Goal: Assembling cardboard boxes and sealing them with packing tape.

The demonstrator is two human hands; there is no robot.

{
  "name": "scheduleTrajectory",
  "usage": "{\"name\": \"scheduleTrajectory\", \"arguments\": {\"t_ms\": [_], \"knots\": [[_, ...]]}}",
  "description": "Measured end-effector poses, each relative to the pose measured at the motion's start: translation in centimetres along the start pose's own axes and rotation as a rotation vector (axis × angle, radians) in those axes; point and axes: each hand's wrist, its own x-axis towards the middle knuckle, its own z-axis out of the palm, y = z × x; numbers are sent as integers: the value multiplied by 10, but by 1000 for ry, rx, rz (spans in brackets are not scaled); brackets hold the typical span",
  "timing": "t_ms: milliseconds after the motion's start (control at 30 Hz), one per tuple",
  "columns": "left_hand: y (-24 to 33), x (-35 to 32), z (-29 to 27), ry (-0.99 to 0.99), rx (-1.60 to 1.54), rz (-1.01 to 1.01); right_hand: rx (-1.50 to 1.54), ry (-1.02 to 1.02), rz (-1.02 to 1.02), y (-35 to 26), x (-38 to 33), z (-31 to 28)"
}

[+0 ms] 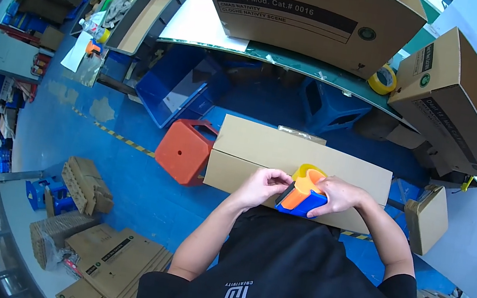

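Note:
A long brown cardboard box (287, 153) lies in front of me with its flaps closed. Over its near edge my right hand (339, 196) grips an orange and blue tape dispenser (303, 196) carrying a yellow tape roll (307, 171). My left hand (260, 186) is at the dispenser's front end, fingers pinched at the tape there. Both forearms rise from the lower edge above my black shirt.
An orange plastic stool (184, 150) stands left of the box on the blue floor. A green worktable (300, 63) behind holds large cardboard boxes (455, 101), a yellow tape roll (382, 80) and a shallow tray (144, 18). Blue crates (174, 87) sit beneath; flattened cartons (111, 259) lie lower left.

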Motion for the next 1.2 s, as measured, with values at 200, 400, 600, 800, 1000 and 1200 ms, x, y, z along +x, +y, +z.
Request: {"name": "scheduleTrajectory", "arguments": {"t_ms": [200, 400, 600, 800, 1000, 1200], "knots": [[5, 15, 2, -33, 148, -31, -46, -16, -5, 2, 0, 0], [15, 15, 1, 20, 91, -35, 41, 23, -4, -1, -2, -3], [10, 18, -5, -6, 73, -1, 64, -6, 41, 6, 3, -3], [6, 21, -10, 35, 15, -22, 170, 27, 23, -6, 5, -10], [0, 24, -15, -24, -64, 11, 113, 1, 78, -7, 6, -12], [-19, 34, -12, 34, -81, 51, 86, -12, 106, -9, 9, -13]]}}
